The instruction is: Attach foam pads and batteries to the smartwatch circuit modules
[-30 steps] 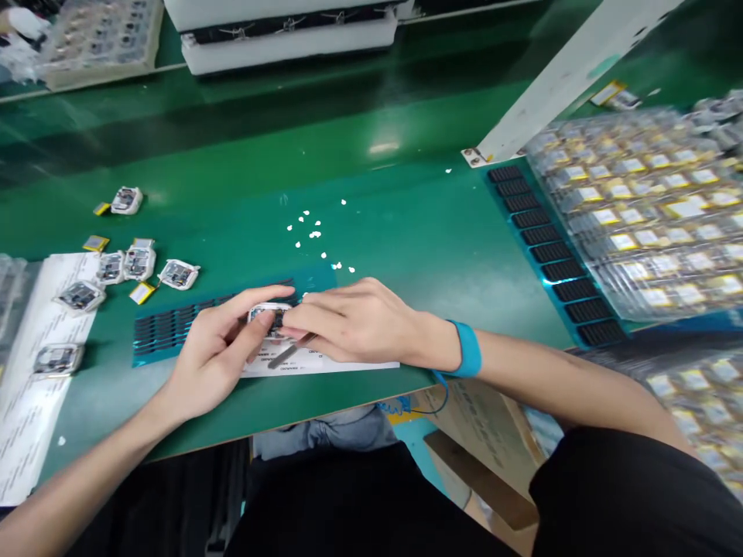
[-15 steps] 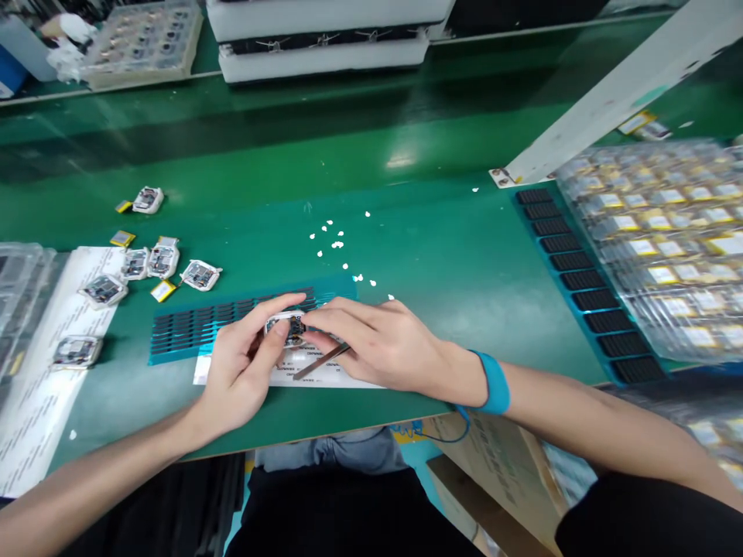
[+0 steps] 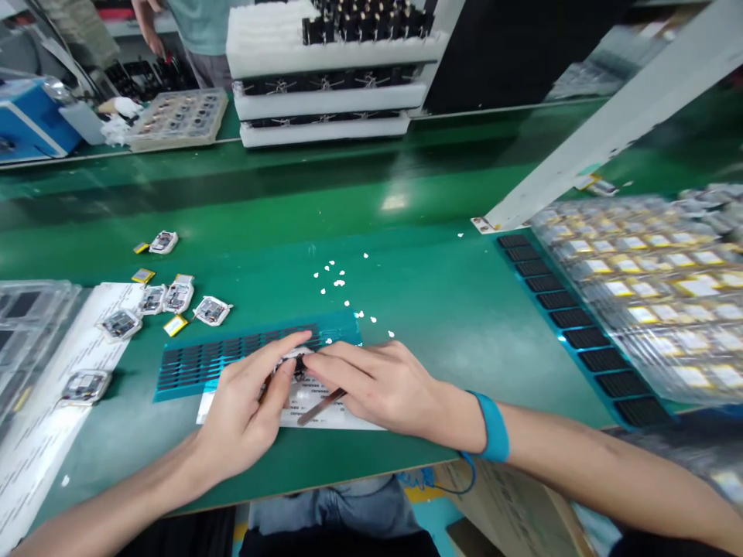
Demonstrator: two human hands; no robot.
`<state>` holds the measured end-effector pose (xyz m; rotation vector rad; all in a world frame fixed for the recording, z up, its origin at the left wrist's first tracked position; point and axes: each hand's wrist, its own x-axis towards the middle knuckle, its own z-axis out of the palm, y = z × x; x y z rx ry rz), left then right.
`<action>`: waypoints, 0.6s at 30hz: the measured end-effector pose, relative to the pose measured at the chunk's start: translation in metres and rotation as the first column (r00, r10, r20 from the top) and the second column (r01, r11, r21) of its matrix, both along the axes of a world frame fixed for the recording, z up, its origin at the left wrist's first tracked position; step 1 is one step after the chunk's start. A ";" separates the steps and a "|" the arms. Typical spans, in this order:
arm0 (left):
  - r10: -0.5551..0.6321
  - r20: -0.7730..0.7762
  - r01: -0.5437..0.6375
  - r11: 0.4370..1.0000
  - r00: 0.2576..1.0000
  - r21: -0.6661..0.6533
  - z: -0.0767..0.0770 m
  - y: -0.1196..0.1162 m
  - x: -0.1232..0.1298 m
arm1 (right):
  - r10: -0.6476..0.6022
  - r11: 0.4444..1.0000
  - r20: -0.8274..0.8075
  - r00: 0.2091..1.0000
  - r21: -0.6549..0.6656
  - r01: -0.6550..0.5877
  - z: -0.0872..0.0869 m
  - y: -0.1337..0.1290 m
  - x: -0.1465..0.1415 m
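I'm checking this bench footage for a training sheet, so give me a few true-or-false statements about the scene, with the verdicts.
1. The left hand and the right hand are both on a small white-edged electronic module. True.
2. A blue wrist strap is on the left wrist. False: it is on the right wrist.
3. White flecks lie on the green bench mat. True.
4. No other person is in view. False: a person stands beyond the white foam trays.
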<state>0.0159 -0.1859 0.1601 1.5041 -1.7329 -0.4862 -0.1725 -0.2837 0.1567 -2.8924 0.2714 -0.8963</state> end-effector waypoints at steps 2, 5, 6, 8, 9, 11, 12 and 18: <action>-0.026 0.029 0.027 0.997 0.999 -0.068 0.000 0.001 -0.001 | -0.010 0.998 -0.067 0.998 0.066 0.014 0.001 0.000 0.000; -0.005 -0.035 0.004 0.999 0.999 -0.053 0.003 0.003 -0.001 | -0.007 0.981 0.007 1.000 0.195 0.005 -0.001 -0.001 0.001; 0.015 -0.088 -0.015 1.000 0.996 -0.001 0.005 0.003 0.000 | 0.010 0.974 0.069 0.998 0.226 -0.026 -0.002 -0.003 0.002; 0.061 -0.227 -0.031 0.991 0.972 0.133 0.009 0.004 0.001 | 0.063 0.957 0.175 0.983 0.270 -0.109 -0.004 -0.007 0.002; 0.079 -0.300 -0.020 0.981 0.951 0.194 0.011 0.004 0.002 | 0.089 0.948 0.205 0.975 0.284 -0.147 -0.004 -0.010 0.002; 0.100 -0.418 0.018 0.963 0.903 0.268 0.014 0.001 0.003 | 0.139 0.940 0.214 0.967 0.279 -0.196 -0.003 -0.014 0.000; 0.103 -0.446 0.033 0.957 0.889 0.287 0.014 0.000 0.003 | 0.159 0.940 0.211 0.964 0.266 -0.213 -0.002 -0.015 -0.001; 0.041 -0.275 0.015 0.980 0.961 0.198 0.015 -0.006 0.000 | 0.082 0.950 0.197 0.977 0.282 -0.137 0.000 -0.011 -0.002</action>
